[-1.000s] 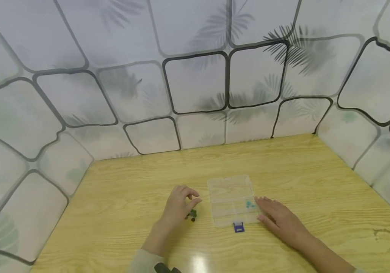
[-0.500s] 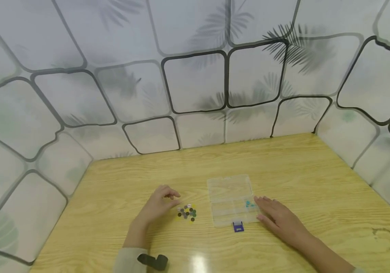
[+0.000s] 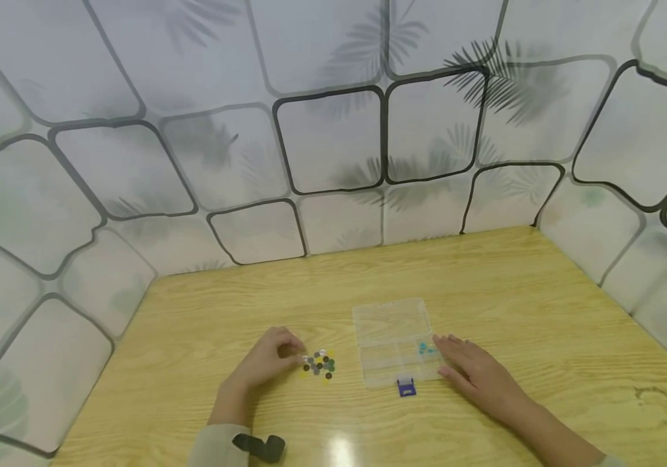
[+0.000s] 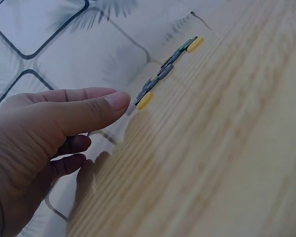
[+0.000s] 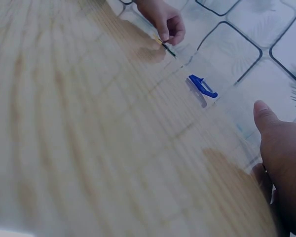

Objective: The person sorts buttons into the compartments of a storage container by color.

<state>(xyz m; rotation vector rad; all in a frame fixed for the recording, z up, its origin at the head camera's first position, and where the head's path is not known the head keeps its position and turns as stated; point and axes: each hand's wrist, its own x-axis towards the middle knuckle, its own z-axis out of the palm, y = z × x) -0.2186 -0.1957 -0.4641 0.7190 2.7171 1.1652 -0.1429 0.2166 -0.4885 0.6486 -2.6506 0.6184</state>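
Left hand [image 4: 54,123] by discs [image 4: 163,71]; wrist view shows thickness.

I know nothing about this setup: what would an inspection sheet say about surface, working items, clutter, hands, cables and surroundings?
Surface: wood-grain table; dark mark toward the right.
Job's things: small round pieces, mixed colours, clustered; open clear box, turquoise pieces inside, blue latch at its near edge.
Clutter: nothing seen.
Left hand: thumb and forefinger close together beside the cluster; whether they hold anything is unclear.
Right hand: fingers extended at the box's right edge.
Cables: nothing seen.
Surroundings: pale walls with leaf pattern.
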